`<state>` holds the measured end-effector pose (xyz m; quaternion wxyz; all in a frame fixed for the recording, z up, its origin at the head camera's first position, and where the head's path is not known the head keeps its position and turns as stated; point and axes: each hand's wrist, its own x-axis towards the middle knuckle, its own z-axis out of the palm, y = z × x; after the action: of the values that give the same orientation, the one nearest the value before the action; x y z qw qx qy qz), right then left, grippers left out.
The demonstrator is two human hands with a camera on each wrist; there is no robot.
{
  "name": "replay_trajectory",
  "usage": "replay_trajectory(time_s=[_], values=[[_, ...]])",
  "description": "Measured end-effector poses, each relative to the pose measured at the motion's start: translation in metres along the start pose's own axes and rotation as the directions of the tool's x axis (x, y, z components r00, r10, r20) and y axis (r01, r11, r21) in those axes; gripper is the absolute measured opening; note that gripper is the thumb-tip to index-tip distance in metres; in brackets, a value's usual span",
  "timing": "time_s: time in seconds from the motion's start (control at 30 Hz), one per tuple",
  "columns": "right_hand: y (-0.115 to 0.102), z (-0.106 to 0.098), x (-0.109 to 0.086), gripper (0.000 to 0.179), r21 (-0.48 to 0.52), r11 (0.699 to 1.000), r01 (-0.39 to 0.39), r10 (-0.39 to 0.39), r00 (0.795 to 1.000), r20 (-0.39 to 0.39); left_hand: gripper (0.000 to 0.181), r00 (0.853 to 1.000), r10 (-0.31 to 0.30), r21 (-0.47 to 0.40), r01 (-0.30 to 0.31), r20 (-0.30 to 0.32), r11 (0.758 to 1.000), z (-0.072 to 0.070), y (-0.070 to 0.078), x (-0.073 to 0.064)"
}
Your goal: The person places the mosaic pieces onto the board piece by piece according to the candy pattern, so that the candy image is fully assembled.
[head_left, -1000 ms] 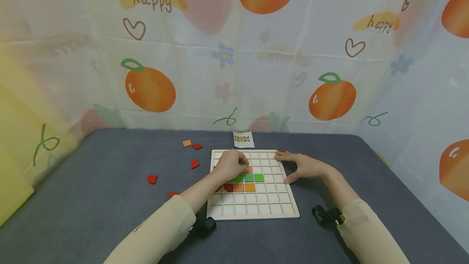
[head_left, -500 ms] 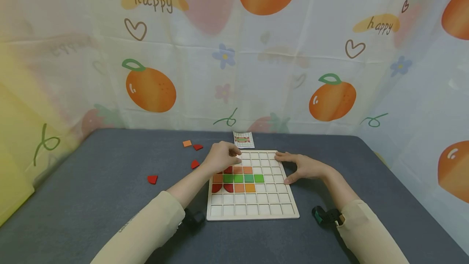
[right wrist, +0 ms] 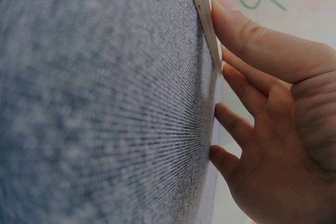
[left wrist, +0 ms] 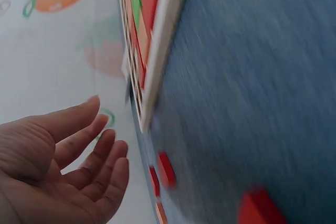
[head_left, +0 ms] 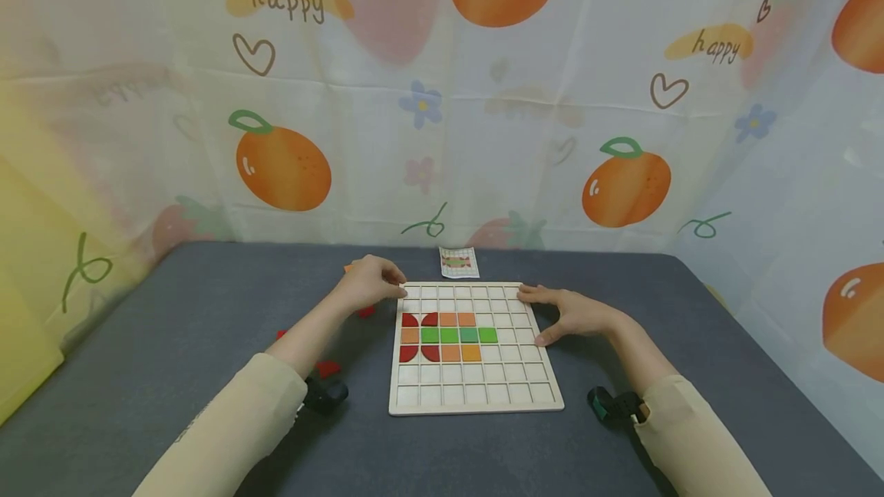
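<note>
Compared with a moment earlier, the left grip (head_left: pixel 367 284) is now carried off the pale, wood-like gridded board (head_left: pixel 481 374) to its left, and the coloured rows are left uncovered. Nothing is held in it: thumb and loosely bent fingers are parted. The work is judged to be only partly done, since loose red curved-edged pieces (head_left: pixel 328 368) are seen beside the board on the dark grey desk (head_left: pixel 442 455). By the right grip (head_left: pixel 576 314), fingers spread, the board is touched at its right edge and far corner, not clasped.

The board is divided by thin raised ridges into white cells. Its middle-left rows are filled with flat red quarter-rounds (head_left: pixel 431 353), salmon-orange squares (head_left: pixel 447 319) and green squares (head_left: pixel 449 335). A fabric-like weave is shown by the desk.
</note>
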<state>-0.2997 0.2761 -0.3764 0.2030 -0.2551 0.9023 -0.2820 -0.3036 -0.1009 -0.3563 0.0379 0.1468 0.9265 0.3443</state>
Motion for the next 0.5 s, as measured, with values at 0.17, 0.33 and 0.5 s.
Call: replay_trajectory(time_s=[0.17,0.33,0.5], values=[[0.000,0.000,0.000,0.095,0.008,1.000,-0.002,0.002,1.000,0.000,0.030,0.999,-0.043,0.029,0.043,0.027,0.999,-0.012,-0.022,-0.003],[0.000,0.000,0.000,0.095,0.003,1.000,-0.006,0.006,1.000,-0.001,0.035,0.994,-0.086,0.063,0.082,0.067,0.995,-0.019,-0.035,-0.007],[0.001,0.000,0.000,0.095,-0.001,1.000,-0.002,0.002,1.000,-0.003,0.033,0.990,-0.118,0.051,0.114,0.081,0.992,-0.020,-0.041,-0.010]])
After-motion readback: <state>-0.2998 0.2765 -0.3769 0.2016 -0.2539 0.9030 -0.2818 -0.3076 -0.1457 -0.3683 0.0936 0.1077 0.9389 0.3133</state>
